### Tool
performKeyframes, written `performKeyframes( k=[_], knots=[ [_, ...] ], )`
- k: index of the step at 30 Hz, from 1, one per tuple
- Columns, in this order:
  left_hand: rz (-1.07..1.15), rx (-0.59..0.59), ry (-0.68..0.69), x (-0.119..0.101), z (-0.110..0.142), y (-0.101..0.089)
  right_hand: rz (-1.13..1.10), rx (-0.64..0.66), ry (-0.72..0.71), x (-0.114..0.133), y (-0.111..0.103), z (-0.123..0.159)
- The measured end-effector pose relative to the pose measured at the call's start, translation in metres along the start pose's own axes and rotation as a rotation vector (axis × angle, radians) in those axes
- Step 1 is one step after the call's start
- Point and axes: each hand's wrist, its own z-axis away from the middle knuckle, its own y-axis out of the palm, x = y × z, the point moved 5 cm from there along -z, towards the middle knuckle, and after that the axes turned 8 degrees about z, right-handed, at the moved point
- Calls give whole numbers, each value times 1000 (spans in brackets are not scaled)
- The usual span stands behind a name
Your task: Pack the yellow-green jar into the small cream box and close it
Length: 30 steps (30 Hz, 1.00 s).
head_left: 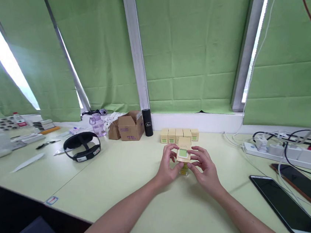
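Both my hands meet at the middle of the pale green table [124, 198]. My left hand [167, 166] and my right hand [204, 169] pinch a small cream box with a green label [183, 151] from either side. Under the box, between my fingers, a small glass item with yellow-green content [184, 170] shows partly. Just behind stands a row of several matching cream boxes [179, 135].
A black cylinder [147, 122] and brown cardboard boxes [129, 125] stand at the back left. A black headset [82, 146] lies further left. A tablet [285, 206], a phone [300, 183] and a power strip [279, 151] with cables occupy the right.
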Motion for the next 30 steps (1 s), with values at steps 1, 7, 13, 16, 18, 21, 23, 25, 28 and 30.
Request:
performKeyframes(
  k=[1,7,13,16,18,21,23,25,28,30],
  knots=[
    [-4,-5,0,0,0,0,-1,0,1,0,0,0],
    [-31,-26,-6,0,0,2,-6,-4,-8,-2,0,-1],
    [-34,-41,-33,-1,-1,3,-6,-1,-1,-1,-1,-1],
    [-36,-47,-45,-1,-1,3,-8,-1,1,0,0,-1],
    [-36,-51,-49,-1,-1,2,-7,-3,-1,0,0,0],
    [-39,-58,-48,-1,-1,2,-3,-4,-4,-1,0,0],
    [-42,-60,-50,-1,-1,2,-4,-2,-7,-1,0,0],
    [-46,-62,-54,-1,-1,3,-5,2,-12,-2,0,0],
    [-50,-61,-55,-2,0,3,1,5,-22,-2,-1,0],
    [-49,-60,-57,-2,0,3,8,3,-28,-2,-1,0]
  ],
)
